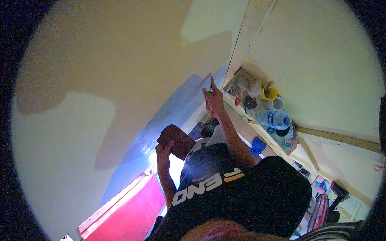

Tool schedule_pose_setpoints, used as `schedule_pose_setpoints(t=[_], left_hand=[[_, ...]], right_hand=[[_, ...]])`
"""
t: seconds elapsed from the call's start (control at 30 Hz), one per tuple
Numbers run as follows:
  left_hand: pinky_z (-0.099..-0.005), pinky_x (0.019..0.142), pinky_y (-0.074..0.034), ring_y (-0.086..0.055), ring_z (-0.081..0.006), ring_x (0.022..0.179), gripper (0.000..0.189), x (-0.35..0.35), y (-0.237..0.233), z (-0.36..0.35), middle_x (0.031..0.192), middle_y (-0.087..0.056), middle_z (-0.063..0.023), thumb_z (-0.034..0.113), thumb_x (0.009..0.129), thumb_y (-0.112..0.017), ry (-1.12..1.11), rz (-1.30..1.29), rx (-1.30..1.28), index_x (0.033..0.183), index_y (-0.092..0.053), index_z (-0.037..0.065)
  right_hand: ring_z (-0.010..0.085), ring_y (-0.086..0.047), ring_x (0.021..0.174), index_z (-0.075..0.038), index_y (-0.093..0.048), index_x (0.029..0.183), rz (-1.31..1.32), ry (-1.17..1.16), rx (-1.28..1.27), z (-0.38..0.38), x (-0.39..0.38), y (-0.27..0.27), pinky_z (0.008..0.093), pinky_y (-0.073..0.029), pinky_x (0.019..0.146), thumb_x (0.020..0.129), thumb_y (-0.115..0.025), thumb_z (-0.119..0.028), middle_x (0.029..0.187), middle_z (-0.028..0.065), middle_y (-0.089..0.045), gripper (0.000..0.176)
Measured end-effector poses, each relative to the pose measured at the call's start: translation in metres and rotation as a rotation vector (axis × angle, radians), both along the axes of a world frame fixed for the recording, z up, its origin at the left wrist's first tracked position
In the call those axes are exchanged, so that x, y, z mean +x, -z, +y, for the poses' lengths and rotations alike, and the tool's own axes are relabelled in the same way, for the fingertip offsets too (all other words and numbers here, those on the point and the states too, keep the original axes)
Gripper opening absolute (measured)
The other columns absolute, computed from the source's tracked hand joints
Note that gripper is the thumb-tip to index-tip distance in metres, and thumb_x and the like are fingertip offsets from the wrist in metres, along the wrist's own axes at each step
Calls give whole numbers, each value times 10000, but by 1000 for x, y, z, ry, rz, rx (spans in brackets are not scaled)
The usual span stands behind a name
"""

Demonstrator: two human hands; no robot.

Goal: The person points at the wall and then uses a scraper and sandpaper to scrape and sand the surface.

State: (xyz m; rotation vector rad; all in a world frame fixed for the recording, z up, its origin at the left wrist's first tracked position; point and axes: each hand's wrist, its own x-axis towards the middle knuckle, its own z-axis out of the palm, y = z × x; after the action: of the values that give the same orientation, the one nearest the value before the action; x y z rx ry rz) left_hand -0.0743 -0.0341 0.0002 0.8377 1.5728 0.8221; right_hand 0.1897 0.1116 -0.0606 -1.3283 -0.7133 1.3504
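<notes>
My left hand (164, 148) grips a dark reddish-brown boxy object (179, 141) by its edge, low in front of my body. What kind of thing it is, I cannot tell. Raised at the wall, my right hand (215, 100) is closed around a thin paintbrush-like tool (210, 114), with a pale handle end below the fist. The index finger stretches along the tool toward the wall. Its tip is right at the upper edge of a blue painted area (163, 110), close to the corner. Above the blue, the wall (132, 44) is cream-coloured and crossed by shadows.
On a ledge to the right stand a yellow cup (268, 92), a white cup (275, 103) and a clear plastic bottle (273, 119) among small items. A blue bundle (258, 146) is below the ledge. At lower left is a bright pink panel (128, 209) with a wooden edge.
</notes>
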Motion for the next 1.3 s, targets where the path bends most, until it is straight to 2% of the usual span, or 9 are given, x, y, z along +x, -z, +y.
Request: schedule_pose_setpoints(t=[0.2,0.3,0.43,0.67,0.87,0.97,1.07,1.17,1.3], left_hand=[[-341,842,-435,-583,-157,903,332,8,-5,2,985,-660,-67,196,805,-682,-5,-15,26,1055,-630,-16],[-338,829,-440,-586,-157,897,334,7,-6,-1,985,-661,-68,196,805,-682,19,-30,4,1060,-629,-13],[-332,817,-446,-592,-158,877,336,11,-3,2,976,-662,-65,192,804,-683,-44,-64,15,1071,-628,-5],[-333,817,-449,-594,-152,872,315,25,-23,0,973,-660,-58,187,813,-676,13,35,-33,1063,-632,2],[-331,835,-442,-585,-148,896,307,23,-5,-16,985,-658,-53,190,816,-675,8,11,-10,1057,-637,3],[-331,841,-436,-580,-147,899,317,28,-6,-17,986,-657,-53,196,814,-678,-12,-22,13,1058,-637,-1],[-330,835,-432,-577,-147,890,328,27,-8,-21,984,-657,-52,207,805,-686,7,-30,53,1056,-640,0],[-327,817,-428,-575,-149,866,334,27,-5,-21,974,-658,-47,228,793,-692,29,7,7,1043,-647,10],[-327,811,-428,-577,-151,855,329,32,-7,-20,952,-662,-46,237,787,-692,-18,0,19,1029,-653,17]], right_hand=[[50,-351,337,-176,-166,1471,-94,-51,-38,0,1,2,235,-318,309,893,-594,-186,471,-54,-393,719],[53,-348,339,-166,-190,1468,98,43,19,12,9,4,245,-316,312,886,-598,-177,470,-49,-399,710],[60,-360,343,-183,-209,1464,-42,-67,27,-6,-6,1,241,-320,316,885,-600,-163,474,-45,-404,699],[54,-366,353,-228,-226,1458,25,-91,-64,-10,-9,1,233,-326,325,872,-616,-148,481,-47,-417,709],[54,-364,349,-213,-200,1463,-35,6,-7,5,0,18,232,-327,319,869,-621,-141,474,-42,-420,732],[56,-357,339,-185,-195,1463,-106,-94,116,-5,-6,21,235,-324,310,870,-621,-156,469,-37,-422,730],[53,-341,341,-162,-196,1462,-9,-30,-22,6,12,23,237,-316,312,871,-619,-155,467,-45,-410,727],[49,-341,346,-151,-197,1462,-116,-61,8,6,10,21,238,-315,314,873,-616,-149,470,-50,-409,723],[52,-358,346,-143,-207,1458,-46,-36,-26,0,2,10,239,-328,312,867,-626,-165,489,-44,-432,725]])
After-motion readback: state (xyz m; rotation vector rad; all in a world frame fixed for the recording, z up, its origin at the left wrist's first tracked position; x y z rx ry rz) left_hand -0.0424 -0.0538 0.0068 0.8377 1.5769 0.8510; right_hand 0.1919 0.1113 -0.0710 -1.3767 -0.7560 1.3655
